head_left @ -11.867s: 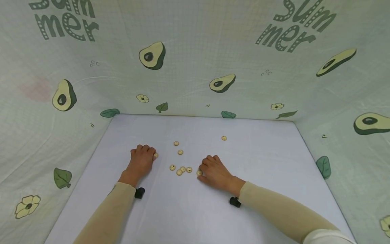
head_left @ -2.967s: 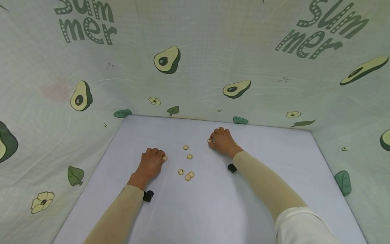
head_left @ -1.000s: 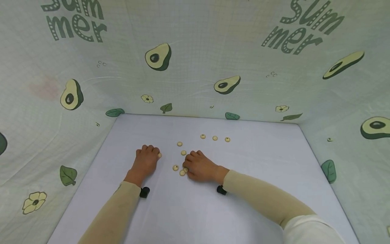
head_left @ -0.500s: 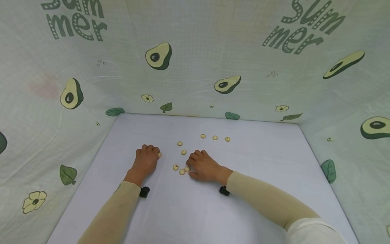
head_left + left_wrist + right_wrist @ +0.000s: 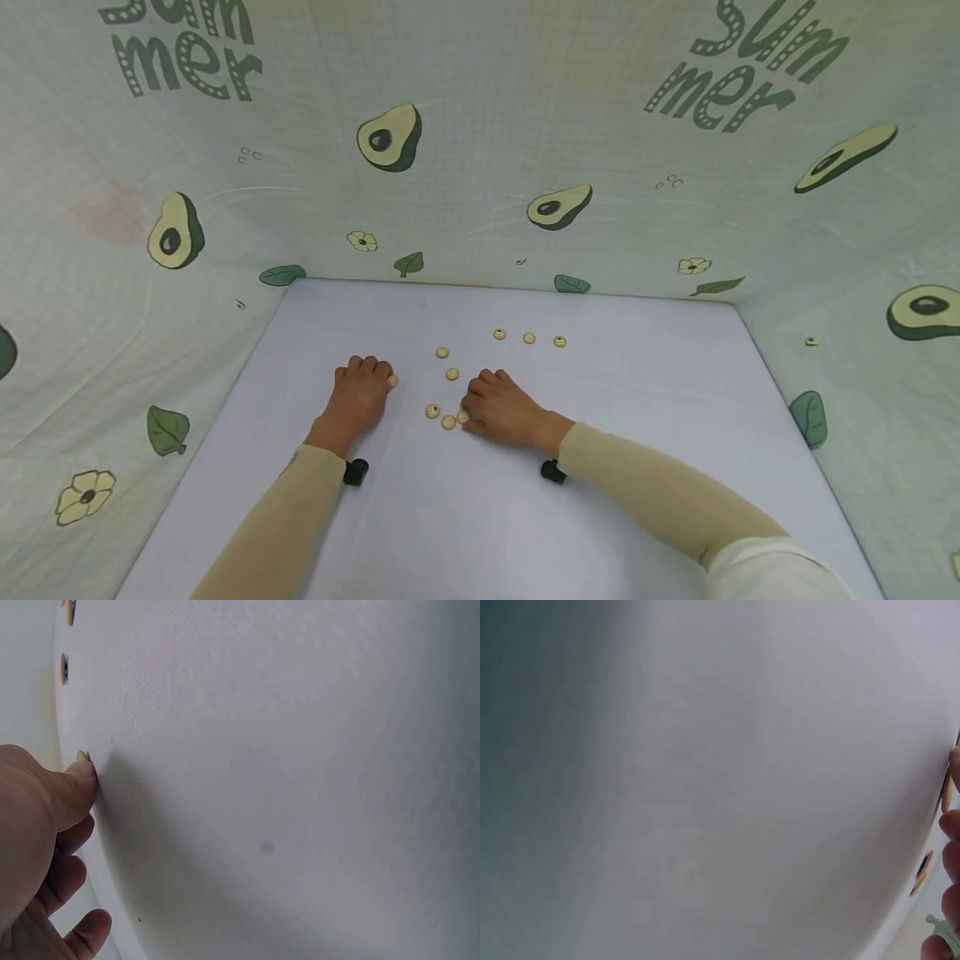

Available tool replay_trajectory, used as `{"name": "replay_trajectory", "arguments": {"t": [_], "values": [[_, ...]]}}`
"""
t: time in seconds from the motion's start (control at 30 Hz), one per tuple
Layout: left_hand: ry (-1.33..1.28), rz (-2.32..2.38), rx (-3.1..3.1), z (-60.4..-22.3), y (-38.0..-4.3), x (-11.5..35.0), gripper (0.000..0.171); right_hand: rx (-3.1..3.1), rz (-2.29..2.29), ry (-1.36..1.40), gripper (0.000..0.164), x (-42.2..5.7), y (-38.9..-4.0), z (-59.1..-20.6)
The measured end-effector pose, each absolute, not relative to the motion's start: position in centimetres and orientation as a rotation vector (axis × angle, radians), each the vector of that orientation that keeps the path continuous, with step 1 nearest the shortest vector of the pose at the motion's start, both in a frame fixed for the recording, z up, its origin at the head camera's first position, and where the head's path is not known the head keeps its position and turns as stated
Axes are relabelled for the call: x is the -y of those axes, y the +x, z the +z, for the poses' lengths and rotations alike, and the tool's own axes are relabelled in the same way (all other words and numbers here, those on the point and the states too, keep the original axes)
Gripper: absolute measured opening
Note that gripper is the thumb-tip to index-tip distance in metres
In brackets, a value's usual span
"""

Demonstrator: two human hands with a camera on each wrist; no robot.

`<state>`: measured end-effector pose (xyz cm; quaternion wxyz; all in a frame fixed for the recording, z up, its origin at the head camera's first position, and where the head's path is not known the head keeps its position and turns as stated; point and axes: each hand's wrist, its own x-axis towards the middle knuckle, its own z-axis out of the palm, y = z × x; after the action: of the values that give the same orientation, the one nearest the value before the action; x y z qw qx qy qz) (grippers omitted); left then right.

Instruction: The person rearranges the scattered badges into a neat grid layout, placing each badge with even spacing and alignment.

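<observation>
My left hand [image 5: 358, 396] rests on the white table and pinches a small round beige disc [image 5: 393, 381] between thumb and fingers. In the left wrist view the thumb lies over that disc [image 5: 82, 756], so only its edge shows. Nearer the middle, my right hand [image 5: 508, 410] has thumb and forefinger about another beige disc [image 5: 462, 417], mostly visible from above. Left of it lie a disc [image 5: 448, 422] close beside and one with a dark centre [image 5: 432, 411]. Farther back are two single discs, one nearer [image 5: 452, 374] and one beyond [image 5: 442, 352].
Three discs form a spaced row near the back: left [image 5: 499, 334], middle [image 5: 529, 338] and right [image 5: 560, 342]. The white table [image 5: 465, 517] ends at a printed cloth wall [image 5: 465, 225] behind and at both sides. A black wrist camera [image 5: 553, 472] hangs under the right wrist.
Since three seconds ago my right hand has left a disc in the back row and come back to the near group. It now pinches a disc, slightly apart from its neighbour. The left hand stays put.
</observation>
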<state>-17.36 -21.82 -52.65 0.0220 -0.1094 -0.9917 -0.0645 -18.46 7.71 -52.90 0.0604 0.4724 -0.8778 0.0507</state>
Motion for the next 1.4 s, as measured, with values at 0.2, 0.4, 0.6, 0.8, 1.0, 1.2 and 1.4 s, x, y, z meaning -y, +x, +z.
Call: {"name": "replay_trajectory", "arguments": {"t": [0.2,0.4,0.6,0.8,1.0,1.2,1.4], "values": [[-0.337,-0.211,3.067,-52.4,-17.4,21.7,0.019,2.626,0.172,1.427,0.020,-7.8,-18.3,-53.1],[-0.316,-0.230,3.093,-52.3,-17.3,21.6,0.020,2.673,0.202,1.396,0.022,-7.7,-18.1,-52.8],[-0.325,-0.237,3.092,-52.1,-17.3,21.5,0.020,2.699,0.274,1.357,0.020,-7.3,-17.9,-52.5],[-0.330,-0.222,3.094,-52.1,-17.3,21.7,0.020,2.681,0.247,1.333,0.019,-7.4,-18.4,-52.2],[-0.326,-0.228,3.111,-51.9,-17.2,21.7,0.019,2.704,0.290,1.196,0.021,-9.0,-19.9,-51.1],[-0.314,-0.244,3.128,-51.7,-17.2,21.6,0.020,2.756,0.311,1.025,0.019,-12.4,-21.6,-50.9],[-0.313,-0.245,3.125,-51.7,-17.2,21.6,0.020,2.809,0.335,0.882,0.017,-16.4,-22.8,-50.9]]}}
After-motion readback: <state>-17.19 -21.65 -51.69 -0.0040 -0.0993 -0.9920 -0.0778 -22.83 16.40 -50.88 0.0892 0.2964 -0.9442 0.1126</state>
